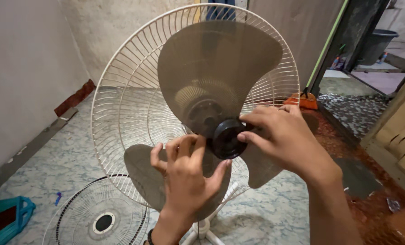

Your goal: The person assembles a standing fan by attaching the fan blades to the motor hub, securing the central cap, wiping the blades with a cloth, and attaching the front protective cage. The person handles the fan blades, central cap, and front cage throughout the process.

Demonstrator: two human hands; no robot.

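A stand fan faces me with its front cover off. Its translucent grey blade [216,63] sits inside the white rear wire guard [116,95]. At the hub is a black round cap [224,138]. My right hand [284,136] grips that cap with thumb and fingers. My left hand [186,174] is spread over the lower blade beside the cap, fingertips touching the blade and the cap's edge. The fan's white stand [207,224] shows below my left wrist.
The detached front wire guard [98,218] lies flat on the marbled floor at lower left. A teal dustpan [7,220] sits at the left edge. An orange object [302,100] lies by the doorway at right, where a dark bucket [377,43] stands beyond.
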